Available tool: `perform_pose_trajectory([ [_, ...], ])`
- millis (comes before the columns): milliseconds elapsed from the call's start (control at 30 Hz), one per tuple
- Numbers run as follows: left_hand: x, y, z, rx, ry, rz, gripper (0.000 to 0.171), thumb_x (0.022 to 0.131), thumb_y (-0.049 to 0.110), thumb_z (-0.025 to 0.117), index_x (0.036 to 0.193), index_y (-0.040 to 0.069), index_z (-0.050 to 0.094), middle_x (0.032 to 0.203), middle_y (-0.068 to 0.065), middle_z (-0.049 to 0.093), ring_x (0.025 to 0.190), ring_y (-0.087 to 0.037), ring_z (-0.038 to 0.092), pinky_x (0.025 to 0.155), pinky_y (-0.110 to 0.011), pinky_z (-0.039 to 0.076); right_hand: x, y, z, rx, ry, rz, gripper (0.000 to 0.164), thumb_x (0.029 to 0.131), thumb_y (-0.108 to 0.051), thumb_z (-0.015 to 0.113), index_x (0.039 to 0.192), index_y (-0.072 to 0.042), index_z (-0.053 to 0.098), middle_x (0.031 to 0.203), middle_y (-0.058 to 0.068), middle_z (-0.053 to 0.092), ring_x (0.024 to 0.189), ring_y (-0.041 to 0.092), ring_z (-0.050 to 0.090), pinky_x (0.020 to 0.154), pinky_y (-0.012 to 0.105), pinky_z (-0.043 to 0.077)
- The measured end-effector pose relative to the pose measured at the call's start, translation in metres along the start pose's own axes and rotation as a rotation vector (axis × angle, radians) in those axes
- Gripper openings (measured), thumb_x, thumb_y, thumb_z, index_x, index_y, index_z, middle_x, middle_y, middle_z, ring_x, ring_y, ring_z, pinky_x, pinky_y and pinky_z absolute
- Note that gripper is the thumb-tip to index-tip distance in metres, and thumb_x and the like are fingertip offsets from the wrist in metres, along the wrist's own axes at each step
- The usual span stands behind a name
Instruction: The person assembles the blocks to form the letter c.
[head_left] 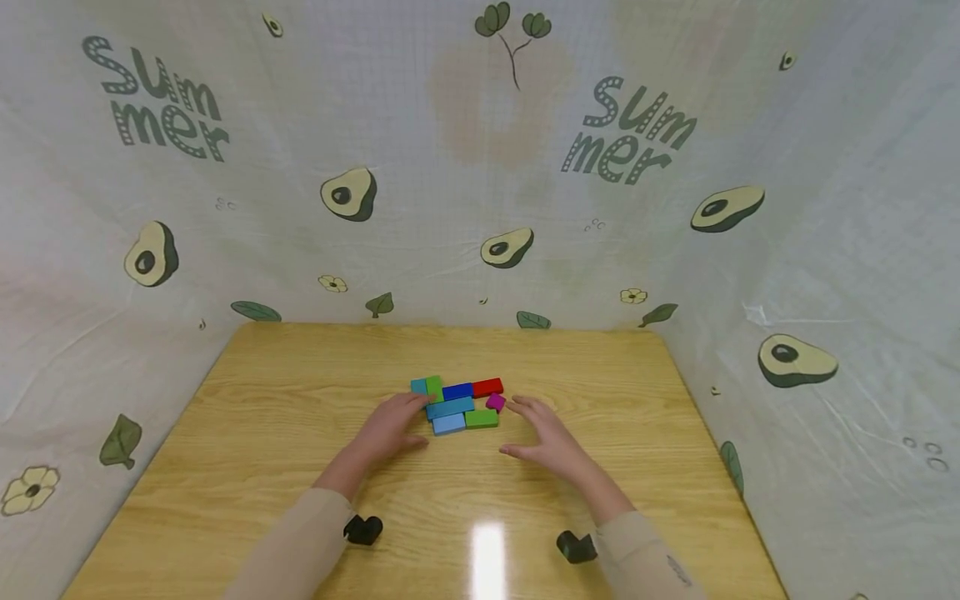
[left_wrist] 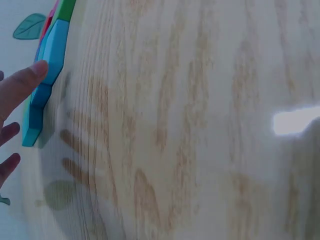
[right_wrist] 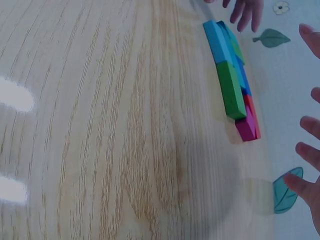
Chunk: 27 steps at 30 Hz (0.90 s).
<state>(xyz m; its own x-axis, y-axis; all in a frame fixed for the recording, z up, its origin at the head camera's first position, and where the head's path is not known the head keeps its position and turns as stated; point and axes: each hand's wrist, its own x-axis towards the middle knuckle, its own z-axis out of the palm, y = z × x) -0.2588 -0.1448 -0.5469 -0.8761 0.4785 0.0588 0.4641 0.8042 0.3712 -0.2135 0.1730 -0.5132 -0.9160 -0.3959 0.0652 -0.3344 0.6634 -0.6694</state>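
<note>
Colored wooden-looking blocks lie in a tight cluster on the table. A light blue block (head_left: 449, 424) and a green block (head_left: 482, 418) form the front row, with a longer blue block (head_left: 452, 407) behind them. At the back are a teal block (head_left: 418, 386), a second green block (head_left: 434, 387), a dark blue block (head_left: 457, 391) and a red block (head_left: 487, 387). A small magenta block (head_left: 496, 402) sits at the right end. My left hand (head_left: 390, 427), fingers spread, is at the cluster's left side, fingertips overlapping its edge. My right hand (head_left: 546, 435), also spread and holding nothing, is beside the magenta block.
The wooden table (head_left: 300, 358) is bordered at the back and sides by a pale cloth (head_left: 420, 100) printed with avocados, leaves and lettering. Black camera mounts (head_left: 363, 530) show at both wrists. A bright light reflection lies on the tabletop near the front.
</note>
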Motion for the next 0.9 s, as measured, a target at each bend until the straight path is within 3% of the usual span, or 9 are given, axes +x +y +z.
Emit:
perform_pose_trajectory([
  [233,0.012,0.003,0.003,-0.020,-0.017,0.000,0.053,0.083,0.026,0.080,0.131,0.011,0.062,0.126,-0.007,0.059,0.120,-0.027,0.052,0.104,-0.042,0.041,0.008,-0.004,0.007,0.003,-0.028,-0.031,0.070,0.083,-0.040,0.077,0.142,-0.010,0.051,0.146,0.010,0.044,0.136,0.035,0.036,0.107,0.060,0.031],
  [533,0.025,0.000,0.009,0.053,0.007,0.045,0.040,0.084,0.021,0.079,0.120,0.010,0.069,0.110,-0.003,0.060,0.100,-0.021,0.054,0.096,-0.038,0.046,0.015,-0.005,0.015,0.012,-0.061,-0.026,0.065,0.084,-0.034,0.077,0.140,-0.012,0.053,0.143,0.009,0.047,0.134,0.035,0.038,0.106,0.058,0.033],
  [900,0.035,0.000,0.012,0.081,-0.019,0.046,0.037,0.082,0.022,0.081,0.115,0.013,0.071,0.105,-0.001,0.060,0.099,-0.020,0.054,0.090,-0.036,0.048,0.024,-0.007,0.018,0.005,-0.107,-0.005,0.062,0.085,-0.036,0.076,0.138,-0.010,0.056,0.142,0.007,0.050,0.135,0.033,0.038,0.107,0.056,0.034],
])
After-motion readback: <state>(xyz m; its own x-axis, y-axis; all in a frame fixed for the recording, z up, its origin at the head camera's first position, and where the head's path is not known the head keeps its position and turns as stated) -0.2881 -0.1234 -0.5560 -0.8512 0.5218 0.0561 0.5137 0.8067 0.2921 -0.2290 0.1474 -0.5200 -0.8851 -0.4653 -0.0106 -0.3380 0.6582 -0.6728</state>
